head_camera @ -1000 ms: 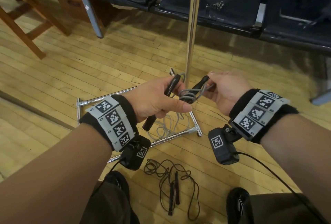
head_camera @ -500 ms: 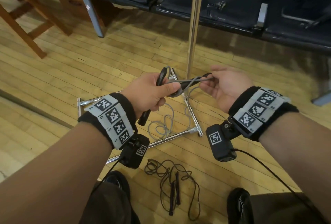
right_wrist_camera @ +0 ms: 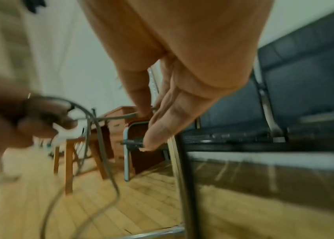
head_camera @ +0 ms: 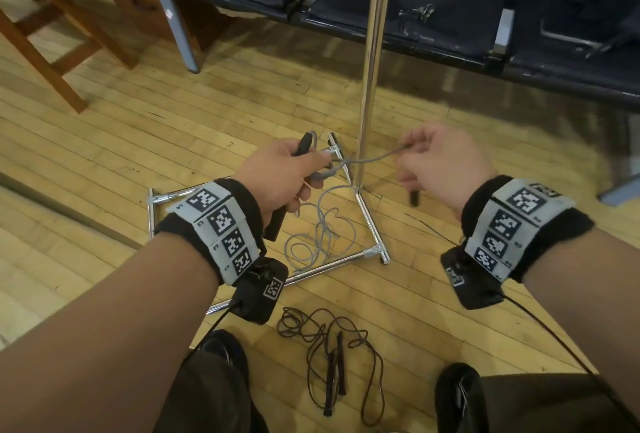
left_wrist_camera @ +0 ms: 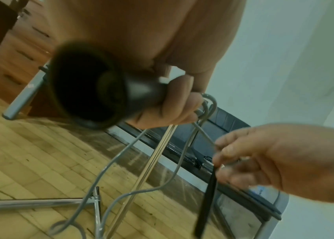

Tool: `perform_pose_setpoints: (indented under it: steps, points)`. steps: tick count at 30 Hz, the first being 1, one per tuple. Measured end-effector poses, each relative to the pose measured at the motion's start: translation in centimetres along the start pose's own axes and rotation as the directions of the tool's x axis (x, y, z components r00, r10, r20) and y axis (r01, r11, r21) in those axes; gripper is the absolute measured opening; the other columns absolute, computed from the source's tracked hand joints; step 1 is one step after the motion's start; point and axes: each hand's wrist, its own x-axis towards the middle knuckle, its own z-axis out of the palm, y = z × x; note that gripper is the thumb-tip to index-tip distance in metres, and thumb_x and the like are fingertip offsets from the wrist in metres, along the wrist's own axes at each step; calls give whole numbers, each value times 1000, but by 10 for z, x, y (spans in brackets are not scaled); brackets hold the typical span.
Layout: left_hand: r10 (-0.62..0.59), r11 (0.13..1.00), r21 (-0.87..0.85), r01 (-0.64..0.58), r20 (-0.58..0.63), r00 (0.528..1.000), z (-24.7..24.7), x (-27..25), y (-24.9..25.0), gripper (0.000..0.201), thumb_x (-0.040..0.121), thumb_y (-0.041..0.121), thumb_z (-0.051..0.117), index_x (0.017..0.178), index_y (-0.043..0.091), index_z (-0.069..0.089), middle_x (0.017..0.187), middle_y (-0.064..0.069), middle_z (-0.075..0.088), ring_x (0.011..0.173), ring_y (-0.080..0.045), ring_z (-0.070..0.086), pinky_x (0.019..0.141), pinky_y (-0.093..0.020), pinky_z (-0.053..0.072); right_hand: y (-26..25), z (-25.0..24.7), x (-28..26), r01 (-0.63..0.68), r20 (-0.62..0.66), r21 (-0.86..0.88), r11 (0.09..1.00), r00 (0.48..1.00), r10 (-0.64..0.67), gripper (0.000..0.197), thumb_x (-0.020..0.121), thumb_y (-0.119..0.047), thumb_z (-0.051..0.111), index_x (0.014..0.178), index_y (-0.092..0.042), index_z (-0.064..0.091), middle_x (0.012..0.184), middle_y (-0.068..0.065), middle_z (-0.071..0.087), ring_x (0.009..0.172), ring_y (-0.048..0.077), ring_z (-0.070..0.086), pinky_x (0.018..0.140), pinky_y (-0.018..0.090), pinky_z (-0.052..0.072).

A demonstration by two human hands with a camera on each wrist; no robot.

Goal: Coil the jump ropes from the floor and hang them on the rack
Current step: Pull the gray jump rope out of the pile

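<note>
**Grey jump rope half-gathered, with snags waiting at the rack**

The grey jump rope [head_camera: 322,224] is split between both hands and the floor. The left hand [head_camera: 280,176] is wrapped around 1 black handle [head_camera: 304,145] together with a few bunched turns of cord. The right hand [head_camera: 446,164] pinches the cord between thumb and fingertips and draws it out to the side, so the 2 hands are well apart. The other black handle [head_camera: 414,196] dangles below the right hand. The rest of the cord lies in loose loops on the wooden floor [head_camera: 138,127], inside the chrome base of the rack [head_camera: 370,55].

The risks, as I judge them:

- The stretched cord passes right by the rack's upright pole. A pull could hook it around the pole or the base bars and tip or drag the rack.
- The floor loops overlap 1 another, so a quick haul may tighten them into a knot.
- The right hand's light pinch could slip, and the hanging handle would then swing into the pole.
- The turns in the left hand look loose and could spill.

A second, dark brown rope [head_camera: 332,356] lies uncoiled on the floor between the person's shoes, where a step could catch it.
</note>
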Motion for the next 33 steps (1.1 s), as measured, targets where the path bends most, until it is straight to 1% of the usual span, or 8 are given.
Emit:
perform_pose_setpoints:
  steps: [7,10,14,18,22,25,29,33]
  points:
    - [-16,988,-152,32,105,994,9,-5,8,23,106,29,63,105,8,72,71,-6,69,49,-12,53,37,-21,36,7,7,-5,224,440,-594,772,895,79,27,89,-47,72,109,-29,71,93,-10,70,84,10,68,74,31,58]
    - [-20,988,-147,47,182,983,16,-9,8,24,108,27,59,106,6,68,71,-7,71,48,-14,55,36,-21,36,2,15,-5,297,481,-446,844,875,-54,52,84,-50,76,131,-36,58,116,-13,61,103,10,62,90,34,53]
    - [-9,978,-197,64,267,964,16,-11,9,35,108,36,58,114,3,70,81,-14,75,49,-17,59,34,-21,37,-3,29,-9,256,508,-198,946,853,-124,13,96,-36,69,109,-32,70,97,-8,75,88,11,73,84,38,61]
    - [-70,985,-139,104,225,972,8,-8,10,58,94,65,58,114,12,71,84,-17,77,45,-19,59,35,-20,36,-3,29,-9,18,470,105,994,880,-65,19,105,-22,56,109,-10,71,101,11,78,88,24,78,85,42,63]
    - [-32,999,-7,32,85,996,1,-2,1,28,87,29,65,110,15,69,76,1,72,43,-12,49,37,-24,35,-12,18,-11,-87,478,418,904,868,-137,21,107,-15,51,105,-3,67,98,23,74,91,38,75,84,46,63]
    - [38,992,106,-63,223,974,4,-5,-1,27,92,0,60,111,18,68,89,0,74,44,-11,48,37,-23,37,-16,11,-12,-148,490,596,789,846,-211,18,105,-8,48,103,-2,65,87,18,74,84,35,74,79,42,61]
    - [38,983,143,-115,457,888,10,-12,0,15,96,9,73,106,16,64,65,2,59,39,-9,45,35,-21,38,-18,7,-15,-227,519,702,675,813,-266,15,95,-10,54,100,-3,66,76,15,74,85,34,73,85,45,57]
    - [46,977,154,-145,515,856,17,-16,0,21,94,12,79,108,15,63,86,-8,67,42,-12,47,35,-22,39,-15,2,-18,-337,585,742,580,749,-313,15,92,-7,49,96,-2,63,68,13,67,92,38,71,95,48,54]
